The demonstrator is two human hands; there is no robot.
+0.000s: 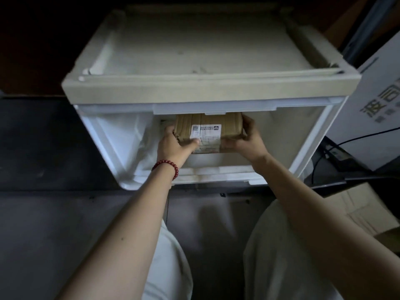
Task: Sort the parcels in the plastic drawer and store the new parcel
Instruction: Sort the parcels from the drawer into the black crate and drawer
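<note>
Both hands are clamped on the brown cardboard parcel (207, 124). My left hand (175, 146) wraps its left end with the thumb pressed on the white shipping label (206, 132), and my right hand (249, 137) grips the right end, fingers curled over the far corner. The hands are apart, one at each end, with the parcel spanning between them. It sits inside the open plastic drawer (216, 175), toward the back and centre, its far edge tucked just under the front lip of the cabinet frame (194, 92). Whether it rests on the drawer floor or hangs a little above it, I cannot tell from this angle.

I judge this to be the placing step. To do it well I would hold the parcel level, label up, and mind that overhanging lip so the top does not catch. A soft white bag (129, 137) fills the drawer's left side, just beside my left knuckles. I would set the box down snug against it, or against the right wall, without crushing it. Then I would slip out any fingers beneath the ends one side at a time, so the box neither drops nor skews.
</note>
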